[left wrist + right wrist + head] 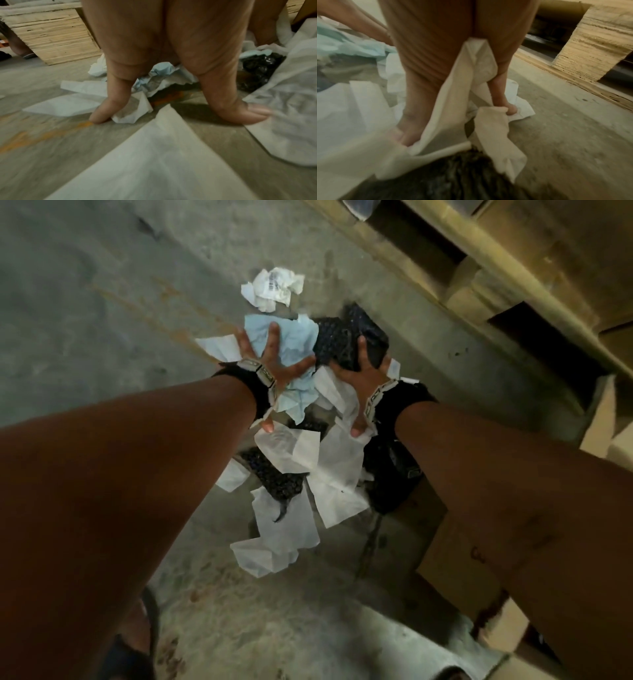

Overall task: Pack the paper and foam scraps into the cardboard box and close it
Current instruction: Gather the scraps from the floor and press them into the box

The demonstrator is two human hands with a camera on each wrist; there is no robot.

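A pile of scraps lies on the concrete floor: crumpled light-blue paper (291, 337), black bubble wrap (339, 337) and several white foam sheets (329, 467). My left hand (270, 371) is spread flat over the blue paper, and in the left wrist view its fingers (102, 112) touch the floor and the white sheets (154, 162). My right hand (363, 381) is spread over the black wrap with its thumb on white foam. In the right wrist view a white sheet (467, 94) runs between its straight fingers (498, 94). A cardboard box (459, 559) lies under my right forearm, partly hidden.
A crumpled printed paper (274, 289) lies just beyond the pile. A wooden pallet (479, 268) runs along the far right, close to the scraps. My sandalled foot (137, 628) stands at the lower left. Bare concrete stretches to the left.
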